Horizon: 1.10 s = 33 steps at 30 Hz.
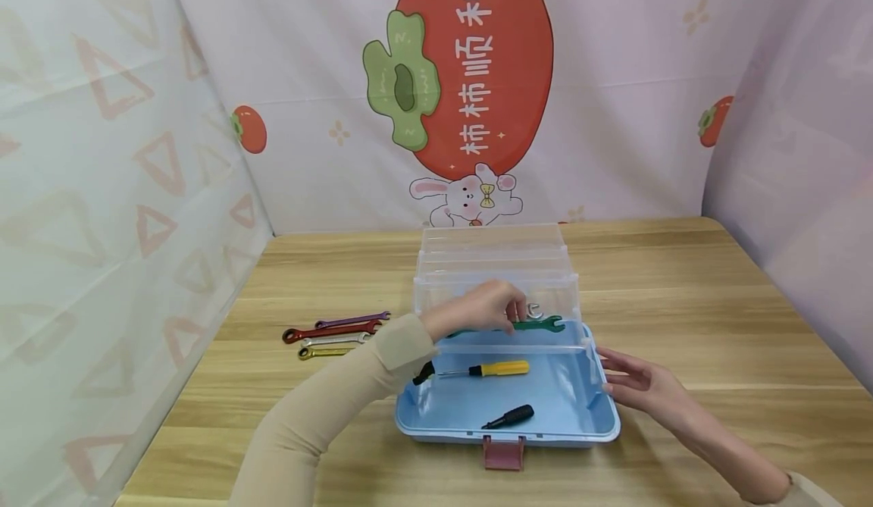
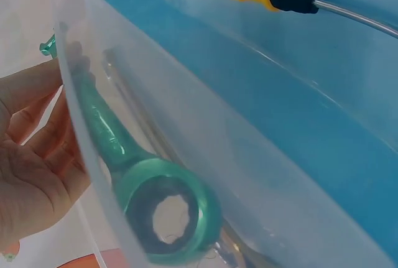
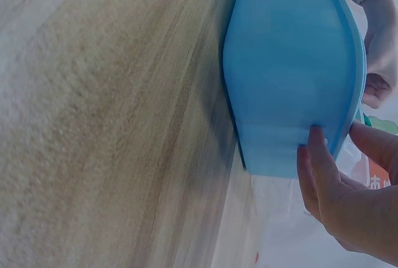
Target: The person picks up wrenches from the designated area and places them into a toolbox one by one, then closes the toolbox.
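"Where the clear tray [image 2: 214,131] spans the rear of the blue toolbox [image 1: 443,436], how does the green wrench [image 1: 546,324] lie?"

"It lies lengthwise in the tray, its ring end toward the person's left and its forked end toward the right. A silver wrench [image 1: 534,311] lies just beside it. Whether the green wrench bears on the tray's floor cannot be told."

"And the left hand [image 1: 486,308]?"

"It reaches in from above, the fingers pinching the shank between the two ends. That grip presumably keeps the wrench balanced and level with the tray's long side."

"Why does the right hand [image 1: 644,386] stand at the side?"

"Its fingers are slightly spread, the tips against the toolbox's outer wall and one digit up by the rim. The contact probably steadies the box; how firmly it presses cannot be told."

"What explains the remaining tools?"

"A yellow-handled screwdriver [image 1: 505,368] and a black screwdriver [image 1: 511,416] lie apart on the toolbox floor, perhaps because the deeper compartment suits their thicker handles. Four wrenches, among them a red wrench [image 1: 334,332], lie roughly parallel on the tabletop [image 1: 239,416] to the left, an arrangement that likely keeps each within the left hand's reach."
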Motion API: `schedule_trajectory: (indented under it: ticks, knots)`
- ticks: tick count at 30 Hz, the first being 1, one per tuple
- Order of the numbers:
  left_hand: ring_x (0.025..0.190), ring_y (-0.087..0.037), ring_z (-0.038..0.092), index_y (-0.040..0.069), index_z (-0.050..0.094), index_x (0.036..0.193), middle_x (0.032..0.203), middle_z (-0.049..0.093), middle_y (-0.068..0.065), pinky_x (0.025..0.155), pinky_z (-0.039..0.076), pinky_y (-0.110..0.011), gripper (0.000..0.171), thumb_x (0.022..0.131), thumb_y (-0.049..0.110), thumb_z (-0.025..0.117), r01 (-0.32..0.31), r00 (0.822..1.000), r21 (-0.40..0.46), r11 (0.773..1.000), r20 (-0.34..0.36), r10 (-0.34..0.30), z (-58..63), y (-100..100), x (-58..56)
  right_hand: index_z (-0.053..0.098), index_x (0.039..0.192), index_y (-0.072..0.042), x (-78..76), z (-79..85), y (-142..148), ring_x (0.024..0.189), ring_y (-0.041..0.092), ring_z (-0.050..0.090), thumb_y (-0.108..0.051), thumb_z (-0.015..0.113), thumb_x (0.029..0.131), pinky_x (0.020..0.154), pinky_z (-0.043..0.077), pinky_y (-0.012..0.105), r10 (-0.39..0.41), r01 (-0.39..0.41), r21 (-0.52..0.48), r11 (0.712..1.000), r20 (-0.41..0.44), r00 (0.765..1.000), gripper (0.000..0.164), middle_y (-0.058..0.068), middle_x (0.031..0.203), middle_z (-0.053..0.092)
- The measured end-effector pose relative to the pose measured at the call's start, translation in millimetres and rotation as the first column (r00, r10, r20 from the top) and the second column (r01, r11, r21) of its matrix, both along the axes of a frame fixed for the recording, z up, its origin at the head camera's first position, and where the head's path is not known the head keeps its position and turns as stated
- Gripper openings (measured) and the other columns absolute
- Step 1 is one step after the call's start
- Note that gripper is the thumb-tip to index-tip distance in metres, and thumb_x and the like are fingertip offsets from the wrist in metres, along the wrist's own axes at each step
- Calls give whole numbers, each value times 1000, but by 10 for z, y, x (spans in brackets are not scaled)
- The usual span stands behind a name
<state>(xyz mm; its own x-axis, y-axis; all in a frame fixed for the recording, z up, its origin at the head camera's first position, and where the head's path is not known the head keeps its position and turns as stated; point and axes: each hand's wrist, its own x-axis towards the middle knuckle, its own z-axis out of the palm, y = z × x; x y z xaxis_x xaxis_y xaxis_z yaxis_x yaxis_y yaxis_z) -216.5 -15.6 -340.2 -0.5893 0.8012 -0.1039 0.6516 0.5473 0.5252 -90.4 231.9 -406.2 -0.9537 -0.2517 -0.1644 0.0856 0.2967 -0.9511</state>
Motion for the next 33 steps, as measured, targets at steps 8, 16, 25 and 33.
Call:
schedule_trajectory:
  ticks: [8, 16, 25, 33]
  knots:
    - [71, -6, 52, 10, 64, 81, 78, 59, 4, 63, 43, -13, 15, 72, 0, 70, 34, 999, -13, 999, -7, -34, -40, -1, 9, 27, 135, 6, 7, -2, 7, 100, 7, 56, -18, 59, 85, 78, 49, 29, 3, -3, 6, 1000, 12, 1000, 64, 33, 128, 36]
    - [71, -5, 53, 7, 65, 84, 81, 61, 2, 62, 42, -11, 16, 70, 1, 71, 41, 999, -38, 998, -24, -42, -122, 10, 3, 28, 134, 7, 0, -16, -6, 99, 3, 55, -16, 59, 85, 77, 48, 27, 5, -5, -6, 1000, -12, 1000, 63, 34, 127, 37]
    - [72, -4, 54, 7, 67, 90, 85, 63, 1, 63, 42, -11, 19, 71, 5, 71, 9, 998, -77, 997, -57, -13, -120, 17, 15, 28, 135, 5, 7, -1, -2, 104, 17, 55, -19, 59, 84, 78, 48, 30, -2, 1, 19, 1000, 17, 1000, 64, 33, 128, 36]
    - [76, -5, 57, 7, 68, 92, 88, 65, -1, 65, 43, -10, 21, 72, 7, 71, -7, 995, -103, 995, -98, -3, -116, 13, 33, 27, 135, 4, 13, 4, -11, 100, 5, 55, -18, 58, 85, 79, 48, 29, -1, 1, 14, 1000, 10, 1000, 63, 32, 128, 37]
